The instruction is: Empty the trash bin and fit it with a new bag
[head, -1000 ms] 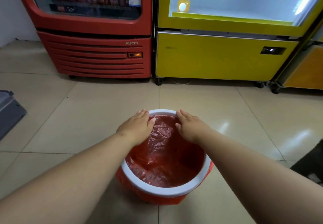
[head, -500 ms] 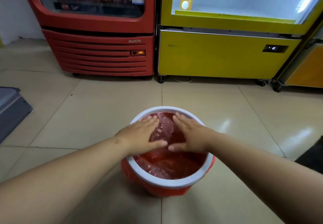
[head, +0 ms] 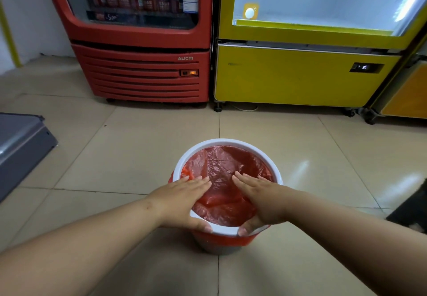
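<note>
A round trash bin point(head: 227, 142) with a white rim stands on the tiled floor in front of me. A red plastic bag point(head: 221, 168) lines its inside and folds over the rim, showing red below the ring on the outside. My left hand point(head: 182, 199) and my right hand point(head: 263, 198) rest on the near rim. Their fingers lie flat on the bag inside the bin, and both thumbs press the outer edge of the rim. The bottom of the bin is hidden by the crumpled bag.
A red drinks cooler point(head: 143, 73) and a yellow cooler point(head: 288, 76) stand side by side just beyond the bin. A grey box point(head: 20, 143) lies on the floor at the left. A dark object point(head: 413, 210) sits at the right edge.
Both hands slid back from the far and middle part of the bag to the near rim, and the thumbs now hook over its outer edge. The view has moved slightly back.
</note>
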A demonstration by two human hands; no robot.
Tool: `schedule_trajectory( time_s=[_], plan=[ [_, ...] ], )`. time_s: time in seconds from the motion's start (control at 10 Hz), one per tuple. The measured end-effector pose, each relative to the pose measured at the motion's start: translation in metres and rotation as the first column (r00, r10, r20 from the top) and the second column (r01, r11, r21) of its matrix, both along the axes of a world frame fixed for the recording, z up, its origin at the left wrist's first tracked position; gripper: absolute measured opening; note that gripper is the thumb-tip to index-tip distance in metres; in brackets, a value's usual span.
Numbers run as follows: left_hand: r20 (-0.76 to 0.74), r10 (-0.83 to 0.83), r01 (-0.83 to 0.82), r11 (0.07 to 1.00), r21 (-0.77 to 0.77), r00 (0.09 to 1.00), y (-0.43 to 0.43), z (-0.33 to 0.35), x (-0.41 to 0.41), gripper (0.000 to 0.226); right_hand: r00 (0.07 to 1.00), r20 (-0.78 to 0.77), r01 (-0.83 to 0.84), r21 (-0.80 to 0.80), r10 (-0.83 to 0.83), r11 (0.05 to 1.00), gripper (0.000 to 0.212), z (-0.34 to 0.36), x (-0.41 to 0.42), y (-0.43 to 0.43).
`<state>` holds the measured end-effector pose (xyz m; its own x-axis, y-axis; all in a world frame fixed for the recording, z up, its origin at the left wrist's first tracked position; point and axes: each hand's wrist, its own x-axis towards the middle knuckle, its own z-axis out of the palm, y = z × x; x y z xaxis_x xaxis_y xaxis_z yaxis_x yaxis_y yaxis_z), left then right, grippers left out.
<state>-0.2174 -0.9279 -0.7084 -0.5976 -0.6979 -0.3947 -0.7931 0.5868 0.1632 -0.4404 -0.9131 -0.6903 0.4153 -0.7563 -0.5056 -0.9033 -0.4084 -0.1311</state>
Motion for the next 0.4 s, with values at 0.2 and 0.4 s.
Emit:
schedule_trajectory(
  time_s=[0.2, 0.4],
  plan=[
    [-0.063, -0.002, 0.002, 1.000, 0.001, 0.998, -0.003, -0.001, 0.002, 0.118, 0.999, 0.016, -0.029, -0.041, 0.030, 0.999, 0.117, 0.003, 0.000, 0.001],
    [-0.288, 0.219, -0.249, 0.966, -0.071, 0.932, -0.023, 0.061, -0.002, 0.112, 0.981, 0.169, 0.117, -0.156, -0.090, 0.981, 0.100, 0.078, -0.002, -0.021]
  ],
)
